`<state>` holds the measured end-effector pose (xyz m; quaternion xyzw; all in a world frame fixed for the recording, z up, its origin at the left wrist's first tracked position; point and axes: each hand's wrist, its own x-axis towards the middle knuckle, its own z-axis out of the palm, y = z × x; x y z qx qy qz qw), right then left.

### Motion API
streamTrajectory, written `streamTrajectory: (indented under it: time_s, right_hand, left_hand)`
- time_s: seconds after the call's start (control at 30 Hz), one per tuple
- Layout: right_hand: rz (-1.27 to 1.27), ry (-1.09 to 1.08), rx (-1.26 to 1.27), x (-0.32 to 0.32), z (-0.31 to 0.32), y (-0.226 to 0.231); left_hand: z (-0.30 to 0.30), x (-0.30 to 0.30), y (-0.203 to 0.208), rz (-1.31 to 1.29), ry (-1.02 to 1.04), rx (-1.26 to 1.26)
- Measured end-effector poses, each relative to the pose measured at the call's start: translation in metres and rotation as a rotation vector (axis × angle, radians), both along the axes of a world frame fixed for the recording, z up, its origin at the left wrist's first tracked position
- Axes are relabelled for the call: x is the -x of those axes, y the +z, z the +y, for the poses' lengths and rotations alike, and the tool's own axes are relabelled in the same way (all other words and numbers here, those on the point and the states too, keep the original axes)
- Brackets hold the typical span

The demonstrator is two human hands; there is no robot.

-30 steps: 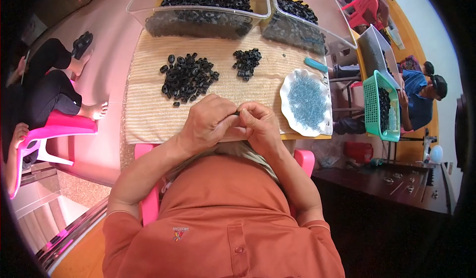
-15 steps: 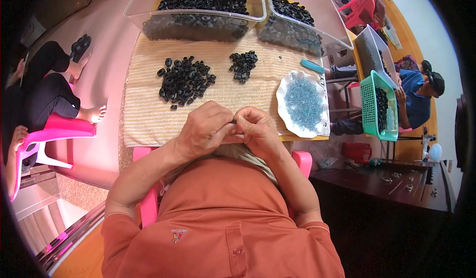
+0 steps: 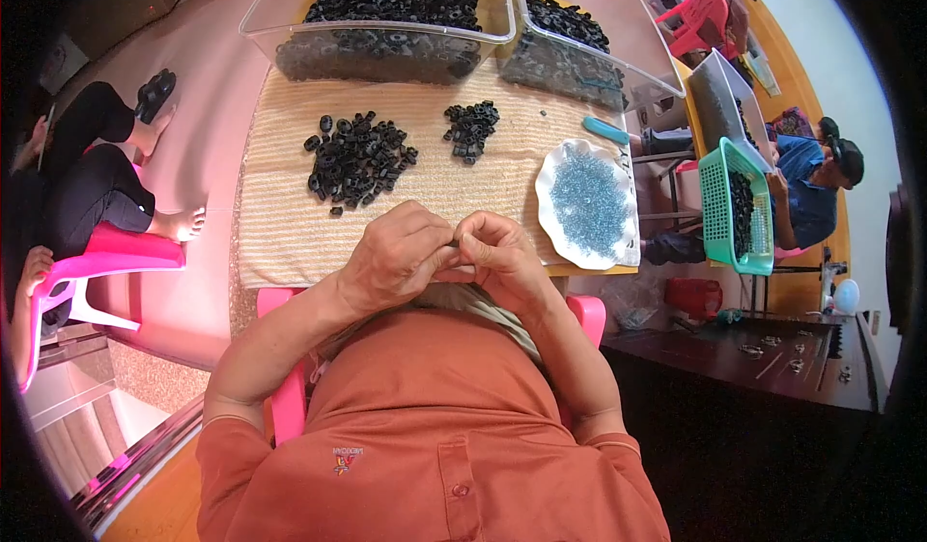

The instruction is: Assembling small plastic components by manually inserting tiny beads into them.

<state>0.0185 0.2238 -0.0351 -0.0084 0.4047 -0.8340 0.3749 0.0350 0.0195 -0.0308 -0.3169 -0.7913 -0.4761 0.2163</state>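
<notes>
1. Striped cloth (image 3: pixel 280 238) covers the table; two clear tubs of black parts, a left tub (image 3: pixel 377 56) and a right tub (image 3: pixel 565 66), stand side by side at its far edge.
2. Left hand (image 3: pixel 398 252) is curled, thumb and forefinger pinched together; right hand (image 3: pixel 504 255) meets it, also pinching, at the near edge of the cloth.
3. Between their fingertips is a small dark piece (image 3: pixel 456 243), mostly hidden; its shape I cannot tell.
4. Beyond the hands lie a larger black pile (image 3: pixel 359 162) and a smaller black pile (image 3: pixel 471 131), apart; to the right, a white scalloped dish (image 3: pixel 546 204) holds bluish bits (image 3: pixel 587 199), near a turquoise tool (image 3: pixel 605 129).
</notes>
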Motion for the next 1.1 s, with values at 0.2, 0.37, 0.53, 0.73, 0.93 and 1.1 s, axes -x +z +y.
streamTrajectory:
  time_s: [0.2,0.37,0.53,0.73,0.93,1.1]
  right_hand:
    - [0.004,0.034,-0.010,0.0000,0.0019,0.0018]
    - [0.013,0.051,-0.012,0.0008,0.0036,0.0035]
    - [0.010,0.019,-0.009,0.0029,0.0017,0.0019]
    - [-0.006,0.030,-0.006,0.0035,0.0020,0.0010]
    - [-0.003,0.023,0.037,0.0016,-0.0020,0.0021]
    - [0.002,0.037,0.011,0.0043,0.0005,0.0014]
  left_hand:
    - [-0.0033,0.0014,-0.0032,-0.078,-0.055,-0.037]
    - [-0.0039,0.0010,-0.0017,-0.107,-0.085,-0.056]
    - [-0.0055,0.0042,-0.0018,-0.082,-0.087,-0.029]
    - [-0.0043,0.0031,-0.0027,-0.034,-0.082,-0.011]
    - [-0.0051,0.0014,-0.0015,-0.027,-0.089,-0.003]
    - [-0.0046,0.0018,-0.0003,-0.028,-0.088,0.016]
